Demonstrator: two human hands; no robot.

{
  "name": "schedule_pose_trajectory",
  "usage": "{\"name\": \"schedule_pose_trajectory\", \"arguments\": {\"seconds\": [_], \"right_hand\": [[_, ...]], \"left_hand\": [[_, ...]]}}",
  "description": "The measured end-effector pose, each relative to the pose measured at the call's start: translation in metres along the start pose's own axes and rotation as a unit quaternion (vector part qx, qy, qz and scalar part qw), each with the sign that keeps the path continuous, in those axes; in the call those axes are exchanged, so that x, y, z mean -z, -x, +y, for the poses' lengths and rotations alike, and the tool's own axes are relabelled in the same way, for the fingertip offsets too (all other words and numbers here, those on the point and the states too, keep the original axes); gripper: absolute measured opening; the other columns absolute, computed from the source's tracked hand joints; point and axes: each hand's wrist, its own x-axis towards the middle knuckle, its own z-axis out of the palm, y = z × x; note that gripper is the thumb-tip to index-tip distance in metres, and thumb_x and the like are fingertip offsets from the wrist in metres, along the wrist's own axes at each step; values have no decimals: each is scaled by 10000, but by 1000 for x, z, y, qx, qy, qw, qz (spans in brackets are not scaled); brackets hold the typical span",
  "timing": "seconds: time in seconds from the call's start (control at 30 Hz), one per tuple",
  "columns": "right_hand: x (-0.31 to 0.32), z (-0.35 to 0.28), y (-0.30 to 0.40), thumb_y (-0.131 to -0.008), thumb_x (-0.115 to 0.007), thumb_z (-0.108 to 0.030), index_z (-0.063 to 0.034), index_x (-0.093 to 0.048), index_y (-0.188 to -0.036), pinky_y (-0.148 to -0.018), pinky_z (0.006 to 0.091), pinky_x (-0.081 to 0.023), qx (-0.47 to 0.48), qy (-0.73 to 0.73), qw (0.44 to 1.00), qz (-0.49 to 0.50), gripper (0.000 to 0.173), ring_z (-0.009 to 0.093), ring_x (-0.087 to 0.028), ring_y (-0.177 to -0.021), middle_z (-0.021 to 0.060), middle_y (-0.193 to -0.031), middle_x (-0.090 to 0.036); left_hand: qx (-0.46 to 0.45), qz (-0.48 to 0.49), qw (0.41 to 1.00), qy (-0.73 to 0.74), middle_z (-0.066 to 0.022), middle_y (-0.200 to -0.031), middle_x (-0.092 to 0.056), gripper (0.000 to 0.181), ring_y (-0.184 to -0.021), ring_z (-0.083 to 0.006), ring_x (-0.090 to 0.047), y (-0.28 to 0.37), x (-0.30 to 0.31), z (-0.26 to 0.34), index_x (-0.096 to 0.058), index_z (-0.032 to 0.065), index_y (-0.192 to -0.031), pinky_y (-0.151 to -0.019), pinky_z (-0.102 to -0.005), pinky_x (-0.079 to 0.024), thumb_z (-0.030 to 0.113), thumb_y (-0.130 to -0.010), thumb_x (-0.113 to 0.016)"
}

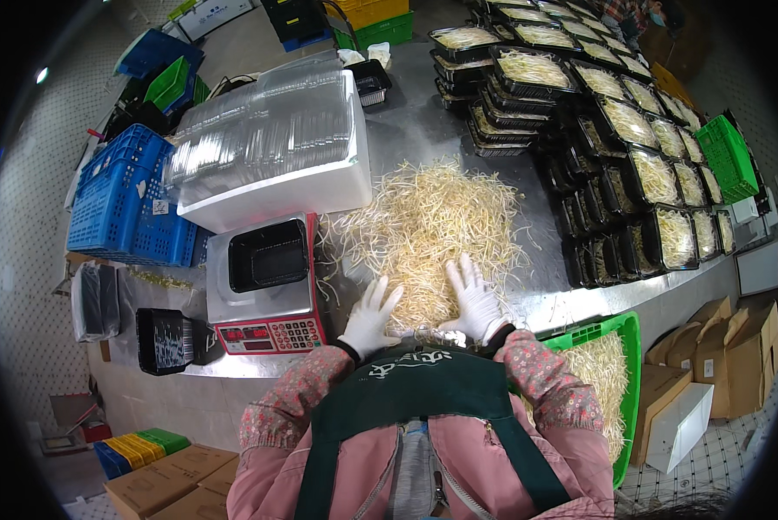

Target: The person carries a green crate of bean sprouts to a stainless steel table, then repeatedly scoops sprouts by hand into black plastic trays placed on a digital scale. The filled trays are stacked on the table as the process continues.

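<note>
A loose heap of bean sprouts (pixel 441 221) is spread over the steel table (pixel 402 130) before me. My left hand (pixel 371 318), in a white glove, rests at the near left edge of the heap with its fingers apart. On the near right edge lies my right hand (pixel 475 302), gloved too, fingers spread against the sprouts. Neither hand grips anything. Left of the heap, a black plastic tray (pixel 269 255) sits on the plate of a red digital scale (pixel 265 336); no sprouts show inside it.
A white foam box (pixel 278 195) holds clear plastic lids (pixel 265 123). Stacked sprout-filled trays (pixel 655 175) cover the table's right side. A green crate (pixel 631 390) of sprouts stands at my right. Nested black trays (pixel 165 341) and a blue crate (pixel 122 201) are leftward. A person (pixel 629 16) is at the far right.
</note>
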Motion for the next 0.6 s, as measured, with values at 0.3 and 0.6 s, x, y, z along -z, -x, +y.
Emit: {"name": "schedule_pose_trajectory", "arguments": {"seconds": [0.3, 0.6], "right_hand": [[-25, 12, -50, -749, -744, -216, -45, -291, -1488, -858, 455, -529, -33, -17, 999, -16, 884, 392, -618, -1083, 260, -1322, -521], [19, 72, -26, -833, -614, -168, -63, -658, -1077, -820, 473, -532, -23, -107, 994, 24, 269, 416, -673, -923, 251, -952, -692]], "left_hand": [[110, -118, 987, 14, -216, -1191, -589, 818, -997, -386, -648, -92, 2, -1, -379, 68, -1416, -847, -462, -537, 272, -725, -766], [17, -70, 997, 11, -113, -1030, -630, 425, -937, -330, -656, -41, 24, -27, -582, 99, -1148, -781, -443, -534, 259, -776, -712]]}}
